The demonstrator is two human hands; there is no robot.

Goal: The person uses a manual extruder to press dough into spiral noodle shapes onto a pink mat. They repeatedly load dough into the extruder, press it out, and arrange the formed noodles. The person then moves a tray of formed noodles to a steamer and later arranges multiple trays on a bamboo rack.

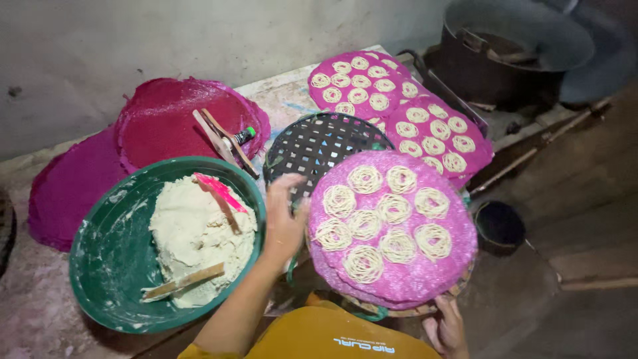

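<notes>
Nearest the camera, the right hand [446, 327] grips the near rim of a round woven tray covered by a pink mesh mat [392, 229], its fingers curled under the edge. On that mat lie nine pale coiled nests of noodle-like dough strands [380, 226], set in loose rows, apart or just touching. At the mat's left edge the left hand [284, 216] holds the rim, fingers spread and bent around it. Both hands seem to be carrying or settling the loaded tray, so the step looks like shifting a filled tray; a next move would call for keeping it level so the coils do not slide.

Left of the pink mat stands a large green round basin [109, 259] with a heap of off-white dough [196, 236], a wooden spatula [183, 282] and a pink scraper [220, 192] stuck in it. Behind the mat sits a dark lattice-woven basket tray [319, 143], and beyond that two more pink mats with coils [399, 110]. Further left of the basin lie bare magenta mats [166, 123] with a wooden press [222, 141] on top
</notes>
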